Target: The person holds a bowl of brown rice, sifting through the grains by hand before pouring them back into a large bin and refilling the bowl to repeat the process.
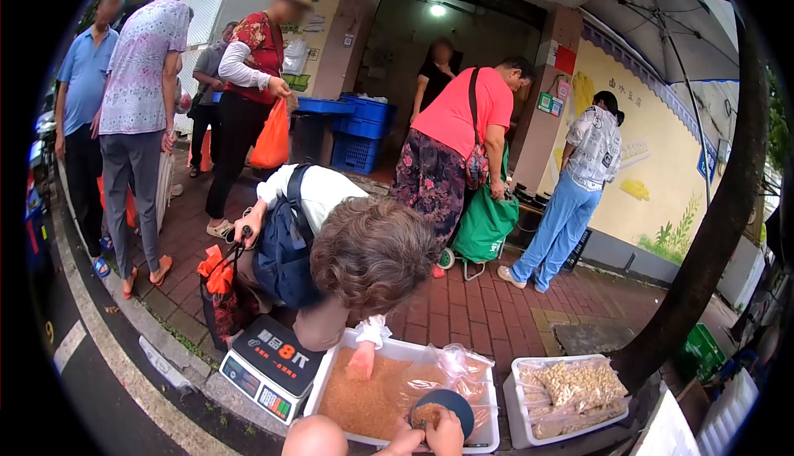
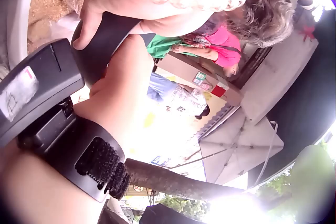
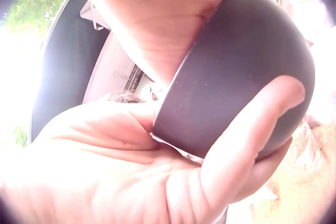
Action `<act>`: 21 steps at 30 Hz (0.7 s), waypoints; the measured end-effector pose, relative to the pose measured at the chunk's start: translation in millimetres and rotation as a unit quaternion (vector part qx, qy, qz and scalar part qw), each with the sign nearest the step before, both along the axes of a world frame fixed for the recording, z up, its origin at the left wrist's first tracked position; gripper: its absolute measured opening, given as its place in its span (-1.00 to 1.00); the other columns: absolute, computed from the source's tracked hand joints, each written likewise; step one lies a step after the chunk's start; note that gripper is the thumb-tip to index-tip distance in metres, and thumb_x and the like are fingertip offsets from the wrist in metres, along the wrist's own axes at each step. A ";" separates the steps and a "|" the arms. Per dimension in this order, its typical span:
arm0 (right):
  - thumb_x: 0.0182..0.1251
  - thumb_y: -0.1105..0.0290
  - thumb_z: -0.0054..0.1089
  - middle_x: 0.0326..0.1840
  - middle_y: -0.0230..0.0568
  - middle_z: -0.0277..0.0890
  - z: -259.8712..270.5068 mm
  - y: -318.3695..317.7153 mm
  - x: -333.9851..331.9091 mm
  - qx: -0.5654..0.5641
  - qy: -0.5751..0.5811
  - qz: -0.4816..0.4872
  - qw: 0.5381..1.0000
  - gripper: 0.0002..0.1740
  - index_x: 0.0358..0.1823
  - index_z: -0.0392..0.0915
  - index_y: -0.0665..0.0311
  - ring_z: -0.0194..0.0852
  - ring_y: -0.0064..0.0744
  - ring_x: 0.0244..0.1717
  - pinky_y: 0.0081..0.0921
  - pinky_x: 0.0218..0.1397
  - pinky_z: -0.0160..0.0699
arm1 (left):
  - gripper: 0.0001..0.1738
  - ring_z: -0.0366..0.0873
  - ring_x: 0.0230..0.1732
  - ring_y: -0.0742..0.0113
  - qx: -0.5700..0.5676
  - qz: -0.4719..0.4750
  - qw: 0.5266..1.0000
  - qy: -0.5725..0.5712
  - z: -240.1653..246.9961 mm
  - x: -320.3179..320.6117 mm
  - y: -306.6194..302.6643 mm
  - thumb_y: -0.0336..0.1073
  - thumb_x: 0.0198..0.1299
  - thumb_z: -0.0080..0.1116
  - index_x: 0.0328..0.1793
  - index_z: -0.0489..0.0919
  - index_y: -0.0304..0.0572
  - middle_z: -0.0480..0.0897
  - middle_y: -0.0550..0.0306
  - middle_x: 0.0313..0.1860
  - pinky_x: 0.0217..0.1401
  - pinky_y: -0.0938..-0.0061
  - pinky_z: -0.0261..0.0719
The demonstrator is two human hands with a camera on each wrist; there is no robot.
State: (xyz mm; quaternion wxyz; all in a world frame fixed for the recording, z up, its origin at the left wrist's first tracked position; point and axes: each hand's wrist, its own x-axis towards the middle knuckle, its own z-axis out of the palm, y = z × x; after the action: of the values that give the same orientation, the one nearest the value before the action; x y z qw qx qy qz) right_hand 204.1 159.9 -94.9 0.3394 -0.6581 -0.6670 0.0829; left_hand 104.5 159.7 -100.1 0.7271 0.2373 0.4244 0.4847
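At the bottom of the head view both hands meet at a dark, deep bowl with brown granular food inside. My left hand holds the bowl from the outside; its fingers wrap the curved wall in the right wrist view, where the bowl fills the middle. My right hand reaches over the rim, its fingertips at the granules and mostly hidden by the wall in both wrist views. Beneath is a white tray of brown granules, with a clear plastic bag lying in it.
A scale stands left of the tray. Another tray with bagged pale pieces is on the right. Across the tray a person with curly hair bends down, one hand in the granules. Several people stand behind; a tree trunk rises right.
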 end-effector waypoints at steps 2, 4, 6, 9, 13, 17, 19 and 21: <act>0.04 0.41 0.18 -0.10 0.13 0.48 -5.5 6.4 -1.4 0.010 -0.012 0.002 1.000 -0.60 -0.04 0.48 0.36 0.44 0.12 -0.02 -0.13 0.08 0.43 | -0.08 0.54 -0.11 0.18 0.009 0.003 1.000 0.013 -11.9 1.5 6.7 -0.60 -0.15 -0.16 0.46 -0.03 0.14 0.41 -0.03 0.14 -0.38 0.38 0.61; 0.03 0.41 0.18 -0.13 0.10 0.50 -10.4 10.5 -2.1 0.021 -0.020 0.005 1.000 -0.63 -0.08 0.50 0.33 0.46 0.11 -0.05 -0.14 0.05 0.45 | -0.08 0.53 -0.09 0.16 0.014 0.003 1.000 0.020 -19.3 1.5 9.1 -0.60 -0.14 -0.15 0.45 -0.03 0.13 0.40 -0.04 0.15 -0.37 0.36 0.62; 0.02 0.41 0.19 -0.16 0.07 0.52 -14.4 14.6 -2.3 0.030 -0.027 0.007 0.999 -0.66 -0.12 0.52 0.30 0.49 0.09 -0.08 -0.15 0.02 0.47 | -0.09 0.52 -0.06 0.14 0.017 0.003 1.000 0.024 -25.6 2.2 11.7 -0.61 -0.13 -0.15 0.45 -0.04 0.12 0.38 -0.04 0.16 -0.35 0.33 0.63; 0.00 0.40 0.20 -0.20 0.03 0.55 -21.4 17.4 -1.4 0.047 -0.036 0.008 0.998 -0.70 -0.17 0.56 0.27 0.52 0.07 -0.13 -0.16 -0.03 0.50 | -0.09 0.51 -0.03 0.12 0.020 0.002 0.999 0.028 -32.8 3.9 12.5 -0.62 -0.11 -0.14 0.45 -0.05 0.11 0.36 -0.05 0.18 -0.33 0.29 0.64; 0.00 0.40 0.20 -0.23 0.01 0.57 -19.9 18.6 -3.3 0.025 -0.031 0.009 0.999 -0.73 -0.20 0.57 0.25 0.54 0.06 -0.16 -0.16 -0.06 0.51 | -0.10 0.49 0.01 0.08 0.022 -0.001 0.999 0.030 -41.5 7.1 15.0 -0.62 -0.09 -0.12 0.45 -0.06 0.09 0.34 -0.07 0.20 -0.31 0.24 0.65; 0.00 0.40 0.20 -0.26 0.00 0.58 -20.0 16.3 -3.3 -0.009 -0.026 0.005 1.000 -0.74 -0.22 0.57 0.25 0.55 0.06 -0.17 -0.16 -0.08 0.52 | -0.11 0.47 0.05 0.05 0.022 -0.002 0.999 0.030 -53.3 10.5 18.9 -0.63 -0.07 -0.11 0.44 -0.07 0.07 0.31 -0.08 0.22 -0.28 0.18 0.67; 0.00 0.41 0.20 -0.27 0.00 0.58 -20.1 16.9 -3.6 -0.024 -0.024 0.005 0.999 -0.75 -0.22 0.57 0.24 0.55 0.05 -0.18 -0.16 -0.09 0.52 | -0.12 0.46 0.07 0.03 0.023 0.000 0.999 0.031 -63.6 13.0 21.9 -0.64 -0.06 -0.10 0.44 -0.08 0.06 0.30 -0.09 0.23 -0.26 0.16 0.67; 0.01 0.41 0.20 -0.28 0.00 0.58 -23.2 15.1 -3.9 -0.034 -0.025 0.003 0.999 -0.76 -0.23 0.56 0.24 0.56 0.05 -0.19 -0.16 -0.10 0.53 | -0.12 0.45 0.09 0.01 0.023 0.001 0.999 0.030 -77.7 16.6 24.9 -0.64 -0.05 -0.10 0.44 -0.08 0.06 0.29 -0.09 0.24 -0.25 0.13 0.68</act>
State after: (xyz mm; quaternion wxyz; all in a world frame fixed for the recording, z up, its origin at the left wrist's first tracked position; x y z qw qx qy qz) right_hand 200.2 175.0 -118.1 0.2998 -0.6693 -0.6738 0.0904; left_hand 121.1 184.6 -177.9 0.7076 0.2683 0.4350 0.4879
